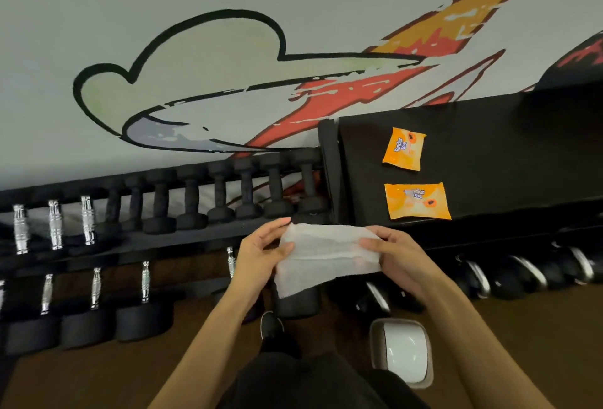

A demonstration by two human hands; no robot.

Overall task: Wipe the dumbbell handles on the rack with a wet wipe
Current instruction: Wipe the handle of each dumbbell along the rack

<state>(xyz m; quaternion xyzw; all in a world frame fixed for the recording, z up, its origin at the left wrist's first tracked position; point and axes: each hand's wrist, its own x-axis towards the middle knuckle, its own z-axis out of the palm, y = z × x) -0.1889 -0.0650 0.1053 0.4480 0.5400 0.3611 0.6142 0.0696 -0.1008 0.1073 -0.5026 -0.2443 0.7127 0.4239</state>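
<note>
I hold a white wet wipe (321, 253) spread out between both hands in front of the rack. My left hand (261, 253) pinches its left edge and my right hand (396, 253) grips its right edge. The black dumbbell rack (182, 235) runs across the left half. Several small black dumbbells (220, 195) sit on its top tier, with chrome-handled dumbbells (54, 224) further left. More chrome-handled dumbbells (145, 281) rest on the lower tier.
Two orange wet-wipe packets (404, 149) (417, 201) lie on a black box top (505, 154) at the right. Kettlebells or round weights (509, 273) line the floor below it. A small lined bin (403, 351) stands on the brown floor by my feet. A painted wall is behind.
</note>
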